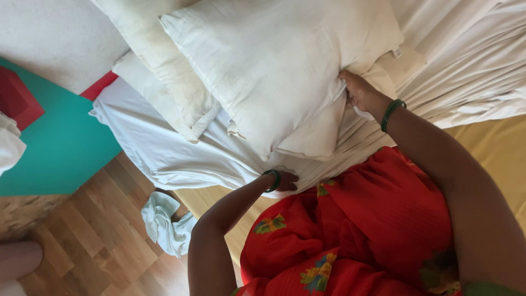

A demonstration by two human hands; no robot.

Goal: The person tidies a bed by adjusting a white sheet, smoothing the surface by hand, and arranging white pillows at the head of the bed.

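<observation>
A large white pillow (274,60) lies on top of a stack of other white pillows (159,66) on a bed. My right hand (355,89) grips the right edge of the large pillow, fingers closed on the fabric. My left hand (285,180) reaches under the pillow's lower corner, its fingers tucked out of sight beneath the white sheet (164,148). Both wrists wear green bangles. My red flowered garment (361,230) fills the lower middle of the view.
A crumpled white sheet (471,66) covers the bed's right side over a yellow mattress (493,148). A white cloth (164,222) lies on the wooden floor (93,241). A teal wall (60,142) and a red object (16,98) stand at left.
</observation>
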